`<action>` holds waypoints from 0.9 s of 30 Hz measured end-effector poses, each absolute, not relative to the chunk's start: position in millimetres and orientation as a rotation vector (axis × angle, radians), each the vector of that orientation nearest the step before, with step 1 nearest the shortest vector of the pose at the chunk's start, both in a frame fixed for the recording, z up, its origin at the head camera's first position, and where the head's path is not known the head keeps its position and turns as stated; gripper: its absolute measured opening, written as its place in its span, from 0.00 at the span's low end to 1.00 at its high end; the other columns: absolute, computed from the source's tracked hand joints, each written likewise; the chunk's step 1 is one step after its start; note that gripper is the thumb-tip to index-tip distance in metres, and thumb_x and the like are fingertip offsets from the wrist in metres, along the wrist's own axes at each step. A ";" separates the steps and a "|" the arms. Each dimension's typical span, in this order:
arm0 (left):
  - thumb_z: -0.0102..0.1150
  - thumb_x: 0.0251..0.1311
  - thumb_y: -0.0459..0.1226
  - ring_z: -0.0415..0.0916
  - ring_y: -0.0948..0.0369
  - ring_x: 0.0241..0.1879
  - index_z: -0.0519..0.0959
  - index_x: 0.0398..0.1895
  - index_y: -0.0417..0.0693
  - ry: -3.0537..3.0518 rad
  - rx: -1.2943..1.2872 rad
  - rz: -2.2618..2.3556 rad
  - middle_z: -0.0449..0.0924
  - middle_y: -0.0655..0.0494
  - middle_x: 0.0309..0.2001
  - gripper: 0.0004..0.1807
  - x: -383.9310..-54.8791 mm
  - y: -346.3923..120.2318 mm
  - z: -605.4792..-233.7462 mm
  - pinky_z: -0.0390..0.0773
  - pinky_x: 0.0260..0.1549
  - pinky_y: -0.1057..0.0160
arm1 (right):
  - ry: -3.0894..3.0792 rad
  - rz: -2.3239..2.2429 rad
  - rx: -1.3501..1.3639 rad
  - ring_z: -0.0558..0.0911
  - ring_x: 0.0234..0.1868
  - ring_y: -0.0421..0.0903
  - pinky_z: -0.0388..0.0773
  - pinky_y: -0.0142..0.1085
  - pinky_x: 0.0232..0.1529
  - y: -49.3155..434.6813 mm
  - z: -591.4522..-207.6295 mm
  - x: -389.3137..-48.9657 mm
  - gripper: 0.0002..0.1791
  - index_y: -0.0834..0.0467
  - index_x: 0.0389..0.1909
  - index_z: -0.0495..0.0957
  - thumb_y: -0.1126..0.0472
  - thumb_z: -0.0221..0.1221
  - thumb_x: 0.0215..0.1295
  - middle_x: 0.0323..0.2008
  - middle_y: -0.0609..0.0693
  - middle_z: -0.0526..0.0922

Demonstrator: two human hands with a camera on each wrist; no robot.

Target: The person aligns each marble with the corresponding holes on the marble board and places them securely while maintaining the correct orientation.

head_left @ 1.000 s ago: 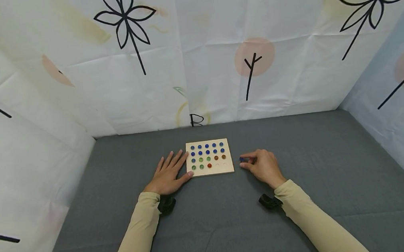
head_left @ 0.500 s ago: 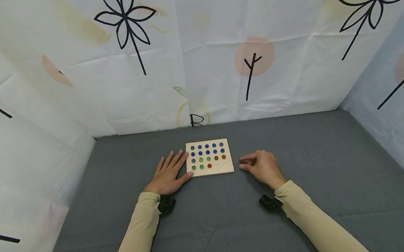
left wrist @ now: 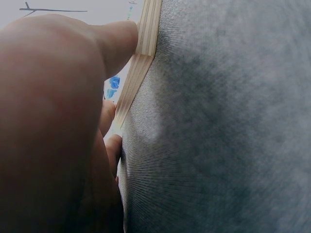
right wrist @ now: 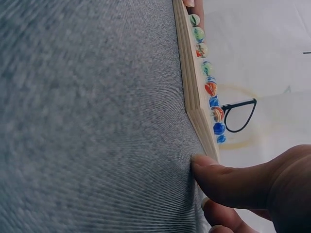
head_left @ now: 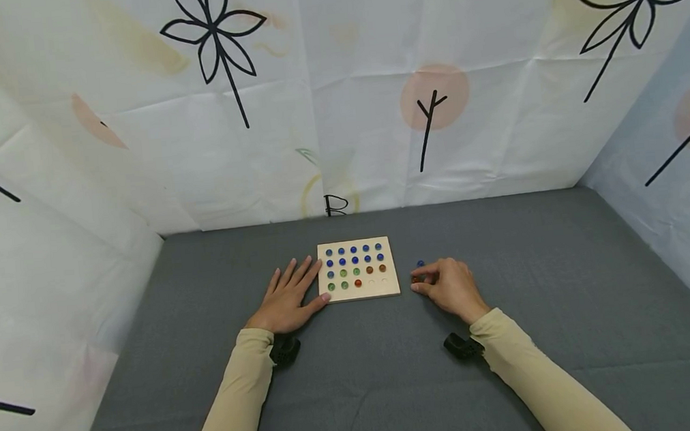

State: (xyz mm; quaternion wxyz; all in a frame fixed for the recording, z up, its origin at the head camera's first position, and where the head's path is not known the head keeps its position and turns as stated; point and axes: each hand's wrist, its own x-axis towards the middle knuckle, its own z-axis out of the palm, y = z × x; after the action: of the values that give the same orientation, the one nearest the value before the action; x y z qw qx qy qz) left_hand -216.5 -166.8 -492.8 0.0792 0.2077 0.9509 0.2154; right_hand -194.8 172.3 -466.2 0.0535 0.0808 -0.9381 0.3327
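Note:
A pale wooden board (head_left: 364,292) lies flat, with rows of glass marbles in its hollows: blue at the back, then green, orange-brown and red ones. Two hollows at its front right hold no marble. My left hand (head_left: 287,299) rests on the cloth with fingers spread, its thumb and index fingertip touching the board's left edge. Right of the board, my right hand (head_left: 453,288) pinches a reddish marble (head_left: 415,279) between thumb and index finger, low over the cloth. Just beyond the index finger sits a loose blue marble (head_left: 420,263). In the right wrist view the thumb (right wrist: 218,177) hides the pinched marble.
Grey cloth (head_left: 359,378) covers the table. White printed sheets (head_left: 359,91) stand as walls at the back and both sides. A dark wrist camera (head_left: 462,346) sits under the right wrist, another (head_left: 285,350) under the left.
The blue marble at my right fingertips has come out beyond the index finger, and a reddish marble now shows between finger and thumb. Left hand and board have stayed put.

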 end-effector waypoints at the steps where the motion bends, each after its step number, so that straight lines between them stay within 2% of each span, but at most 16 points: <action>1: 0.45 0.74 0.62 0.32 0.48 0.81 0.47 0.84 0.56 2.844 0.620 0.642 0.42 0.52 0.82 0.43 -216.5 -166.8 -492.5 0.29 0.76 0.43 | -2.854 1.014 0.244 0.73 0.21 0.41 0.68 0.36 0.23 172.6 -466.5 -194.8 0.12 0.59 0.42 0.91 0.63 0.75 0.57 0.21 0.45 0.79; 10: 0.45 0.73 0.63 0.32 0.48 0.81 0.48 0.83 0.55 2.840 0.610 0.656 0.43 0.50 0.82 0.44 -215.9 -165.6 -491.2 0.28 0.76 0.43 | -2.882 1.024 0.224 0.72 0.19 0.41 0.66 0.35 0.21 173.4 -467.4 -196.1 0.12 0.59 0.43 0.91 0.62 0.74 0.58 0.20 0.44 0.79; 27: 0.45 0.74 0.61 0.31 0.49 0.81 0.47 0.83 0.56 2.835 0.589 0.650 0.42 0.52 0.82 0.42 -215.6 -165.5 -491.4 0.26 0.76 0.45 | -2.818 0.996 0.276 0.73 0.22 0.42 0.69 0.37 0.24 164.5 -454.6 -193.7 0.12 0.59 0.41 0.91 0.61 0.75 0.56 0.23 0.47 0.79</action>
State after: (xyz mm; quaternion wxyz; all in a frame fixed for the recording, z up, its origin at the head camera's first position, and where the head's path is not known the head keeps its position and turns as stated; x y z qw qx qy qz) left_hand -215.6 -165.5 -491.4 0.0868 0.1976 0.9517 0.2182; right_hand -193.7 164.5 -454.6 0.0701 0.0918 -0.9365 0.3311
